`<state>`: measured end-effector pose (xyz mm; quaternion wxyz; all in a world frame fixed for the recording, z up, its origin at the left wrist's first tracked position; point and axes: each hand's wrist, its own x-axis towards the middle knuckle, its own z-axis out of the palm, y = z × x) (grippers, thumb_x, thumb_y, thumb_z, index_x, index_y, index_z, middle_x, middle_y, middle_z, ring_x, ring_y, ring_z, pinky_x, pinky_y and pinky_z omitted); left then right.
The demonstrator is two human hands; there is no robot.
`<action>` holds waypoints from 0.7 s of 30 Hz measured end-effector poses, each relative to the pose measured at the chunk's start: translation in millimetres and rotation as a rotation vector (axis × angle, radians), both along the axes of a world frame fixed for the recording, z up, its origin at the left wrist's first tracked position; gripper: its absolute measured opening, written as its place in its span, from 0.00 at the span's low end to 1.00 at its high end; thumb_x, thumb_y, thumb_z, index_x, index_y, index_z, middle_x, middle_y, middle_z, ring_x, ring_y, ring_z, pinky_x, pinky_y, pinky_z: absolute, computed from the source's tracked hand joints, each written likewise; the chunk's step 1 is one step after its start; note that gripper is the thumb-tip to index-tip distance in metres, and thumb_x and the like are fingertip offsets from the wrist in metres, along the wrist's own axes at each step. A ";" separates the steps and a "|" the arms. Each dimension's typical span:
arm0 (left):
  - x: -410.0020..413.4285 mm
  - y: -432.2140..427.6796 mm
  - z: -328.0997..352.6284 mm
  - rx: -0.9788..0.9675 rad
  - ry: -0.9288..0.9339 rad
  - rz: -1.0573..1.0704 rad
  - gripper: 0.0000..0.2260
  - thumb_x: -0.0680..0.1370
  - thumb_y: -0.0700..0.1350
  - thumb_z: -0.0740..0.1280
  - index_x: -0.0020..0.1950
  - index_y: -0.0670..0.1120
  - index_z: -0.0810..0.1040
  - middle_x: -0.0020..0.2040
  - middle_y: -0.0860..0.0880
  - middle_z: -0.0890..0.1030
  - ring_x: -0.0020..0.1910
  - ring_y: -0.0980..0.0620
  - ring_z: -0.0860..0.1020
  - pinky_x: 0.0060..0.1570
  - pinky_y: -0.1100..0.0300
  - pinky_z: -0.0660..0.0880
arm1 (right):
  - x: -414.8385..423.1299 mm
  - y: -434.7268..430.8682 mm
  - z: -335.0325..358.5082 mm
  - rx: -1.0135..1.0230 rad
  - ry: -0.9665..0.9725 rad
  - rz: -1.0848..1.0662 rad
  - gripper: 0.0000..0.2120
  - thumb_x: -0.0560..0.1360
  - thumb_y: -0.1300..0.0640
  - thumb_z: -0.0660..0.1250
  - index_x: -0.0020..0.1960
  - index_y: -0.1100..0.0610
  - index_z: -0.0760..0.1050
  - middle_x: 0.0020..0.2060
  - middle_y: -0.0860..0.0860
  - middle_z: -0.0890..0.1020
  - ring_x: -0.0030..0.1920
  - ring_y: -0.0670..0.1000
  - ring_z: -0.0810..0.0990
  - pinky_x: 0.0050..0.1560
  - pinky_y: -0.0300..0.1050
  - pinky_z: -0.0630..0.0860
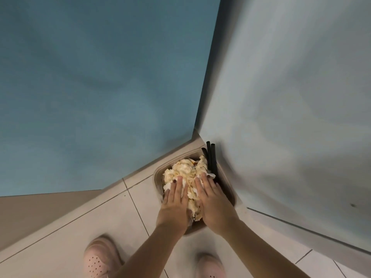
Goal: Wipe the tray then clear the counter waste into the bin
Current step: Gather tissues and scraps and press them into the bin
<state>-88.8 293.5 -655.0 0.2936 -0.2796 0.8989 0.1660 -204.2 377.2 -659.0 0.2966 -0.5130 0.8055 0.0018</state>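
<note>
Bin point(156, 178): a tan, round-cornered tub standing on the tiled floor point(80, 227). It is tucked into the corner where the blue wall point(100, 77) meets a pale grey panel point(291, 97). Its long axis runs away from the person toward that corner, with its mouth facing up.

The bin is heaped above the rim with crumpled, yellow-stained paper waste point(184, 171). Black straws point(211, 157) stick up out of the bin's far right side, leaning toward the panel.

The left hand point(174, 203) and right hand point(212, 201) lie side by side on top of the paper. Each grip is spread flat, fingers straight, pressing down and pinching nothing.

The wrists hide the bin's near end, the right hand covers part of its right rim, and the paper hides its inside. On the near side of the bin are two pink perforated shoes point(100, 257), cut off by the frame edge.
</note>
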 end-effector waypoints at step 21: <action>-48.3 -32.3 15.2 0.022 -0.306 -0.187 0.31 0.75 0.46 0.68 0.73 0.41 0.61 0.72 0.38 0.61 0.71 0.39 0.59 0.68 0.45 0.63 | -13.1 -34.1 -4.6 0.065 -0.122 -0.068 0.31 0.77 0.54 0.62 0.76 0.50 0.54 0.75 0.50 0.59 0.75 0.52 0.56 0.74 0.48 0.57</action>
